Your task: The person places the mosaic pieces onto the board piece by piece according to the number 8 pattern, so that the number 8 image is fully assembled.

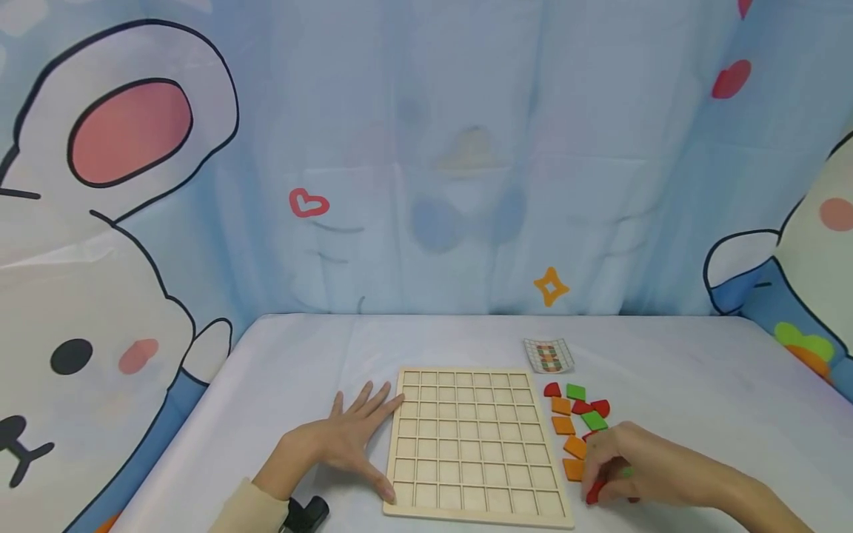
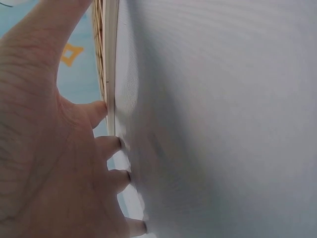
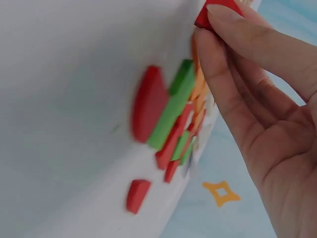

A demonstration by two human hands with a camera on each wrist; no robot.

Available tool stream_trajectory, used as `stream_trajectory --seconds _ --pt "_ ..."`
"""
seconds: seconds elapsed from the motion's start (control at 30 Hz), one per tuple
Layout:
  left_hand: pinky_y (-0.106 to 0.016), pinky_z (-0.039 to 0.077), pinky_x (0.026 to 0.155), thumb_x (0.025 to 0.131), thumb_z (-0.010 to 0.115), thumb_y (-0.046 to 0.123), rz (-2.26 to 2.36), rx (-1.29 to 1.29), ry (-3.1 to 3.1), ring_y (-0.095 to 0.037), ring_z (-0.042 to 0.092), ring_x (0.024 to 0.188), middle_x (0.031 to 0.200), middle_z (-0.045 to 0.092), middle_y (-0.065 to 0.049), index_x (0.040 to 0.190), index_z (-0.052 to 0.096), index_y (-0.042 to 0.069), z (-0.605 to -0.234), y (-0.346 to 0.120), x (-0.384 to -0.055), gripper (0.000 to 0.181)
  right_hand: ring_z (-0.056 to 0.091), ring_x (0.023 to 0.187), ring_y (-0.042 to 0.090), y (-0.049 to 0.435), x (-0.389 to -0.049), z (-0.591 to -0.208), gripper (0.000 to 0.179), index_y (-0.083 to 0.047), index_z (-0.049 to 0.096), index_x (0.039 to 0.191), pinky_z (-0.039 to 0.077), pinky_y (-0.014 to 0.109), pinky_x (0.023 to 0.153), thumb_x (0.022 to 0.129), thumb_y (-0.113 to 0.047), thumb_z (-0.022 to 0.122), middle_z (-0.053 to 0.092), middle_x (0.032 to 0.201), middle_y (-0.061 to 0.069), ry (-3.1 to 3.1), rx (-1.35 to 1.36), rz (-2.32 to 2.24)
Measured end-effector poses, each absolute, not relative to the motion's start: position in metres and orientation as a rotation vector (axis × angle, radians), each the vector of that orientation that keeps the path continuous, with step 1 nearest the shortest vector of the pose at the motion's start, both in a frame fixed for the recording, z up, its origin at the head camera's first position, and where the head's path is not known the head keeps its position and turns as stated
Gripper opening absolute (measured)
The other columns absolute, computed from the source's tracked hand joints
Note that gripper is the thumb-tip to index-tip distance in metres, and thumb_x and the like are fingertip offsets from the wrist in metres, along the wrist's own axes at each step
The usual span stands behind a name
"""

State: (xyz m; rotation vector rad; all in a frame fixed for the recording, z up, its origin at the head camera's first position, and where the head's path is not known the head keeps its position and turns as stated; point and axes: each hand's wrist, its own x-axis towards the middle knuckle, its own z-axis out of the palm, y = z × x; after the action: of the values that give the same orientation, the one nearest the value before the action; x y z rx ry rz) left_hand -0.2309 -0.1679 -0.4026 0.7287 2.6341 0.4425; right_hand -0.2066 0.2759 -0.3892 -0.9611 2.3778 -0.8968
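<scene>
A wooden grid board (image 1: pixel 476 451) of square cells lies flat on the white tabletop. My left hand (image 1: pixel 343 443) is spread at its left side, with thumb and index finger touching the frame; the left wrist view shows the straight fingers (image 2: pixel 109 148) along that edge. Beside the board's lower right, my right hand (image 1: pixel 640 466) pinches a red piece (image 3: pixel 217 14) between thumb and fingertips. Loose orange pieces (image 1: pixel 563 426), green pieces (image 1: pixel 576 392) and red pieces (image 1: pixel 552 389) lie around it, some hidden under the hand.
Behind the loose pieces lies a small printed card (image 1: pixel 549 357) with a coloured grid pattern. A blue cartoon curtain (image 1: pixel 413 148) hangs behind the table (image 1: pixel 306 355). A black device (image 1: pixel 308 514) sits at my left wrist.
</scene>
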Motion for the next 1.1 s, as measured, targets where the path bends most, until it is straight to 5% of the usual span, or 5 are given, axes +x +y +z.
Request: stream_trajectory --seconds 0.57,1.1 --pt "-0.074 -0.005 0.119 0.073 0.092 0.058 0.428 0.717 2.630 -0.038 -0.005 0.161 0.176 0.001 -0.012 0.170 0.013 0.021 -0.403 -0.167 -0.232 0.130 0.070 0.088 0.006 0.187 -0.263 -0.362 0.015 -0.009 0.082 0.103 0.061 0.025 0.076 0.091 -0.001 0.079 0.072 0.097 -0.005 2.478 -1.332 -0.956" --pt "-0.075 -0.004 0.119 0.073 0.092 0.058 0.425 0.684 2.633 -0.037 -0.006 0.161 0.176 0.001 -0.011 0.170 0.013 0.023 -0.402 -0.164 -0.231 0.130 0.072 0.083 0.013 0.130 -0.312 -0.391 0.012 0.000 0.080 0.099 0.060 0.023 0.075 0.091 0.007 0.076 0.072 0.095 0.007 2.540 -1.284 -1.095"
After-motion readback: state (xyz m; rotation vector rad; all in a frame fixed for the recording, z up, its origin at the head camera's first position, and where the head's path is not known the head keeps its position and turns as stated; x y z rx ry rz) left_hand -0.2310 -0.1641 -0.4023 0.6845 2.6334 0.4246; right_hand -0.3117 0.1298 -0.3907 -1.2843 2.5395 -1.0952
